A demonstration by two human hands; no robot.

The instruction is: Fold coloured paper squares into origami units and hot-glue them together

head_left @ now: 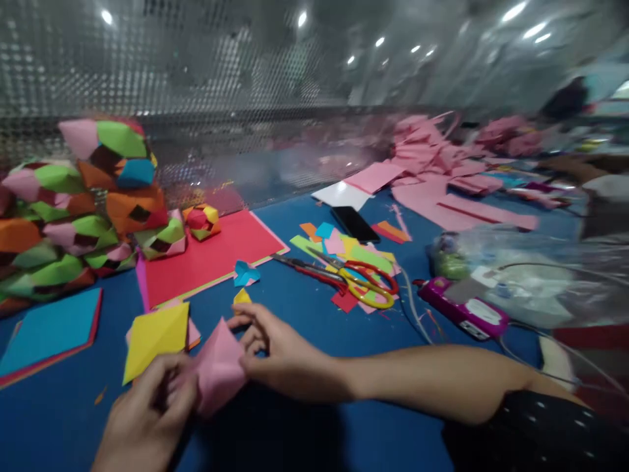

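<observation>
A pink sheet of folded paper (221, 370) is held up between my two hands just above the blue table. My left hand (152, 400) grips its left edge, fingers curled round it. On the other side, my right hand (280, 357) pinches the right edge between thumb and fingers. Right behind the left hand lies a yellow paper square (160, 334) with a crease, resting on pink and orange sheets. A small yellow folded piece (242, 297) and a small blue folded piece (244, 273) sit beyond my right hand's fingertips.
Multicoloured folded paper balls (69, 223) are piled at the left. Red card (211, 255) lies before a mesh panel. Scissors (363, 282) rest on paper scraps, near a black phone (354, 223). Blue squares (52, 328), a purple device (464, 308) with cables and pink paper (432, 196) lie around.
</observation>
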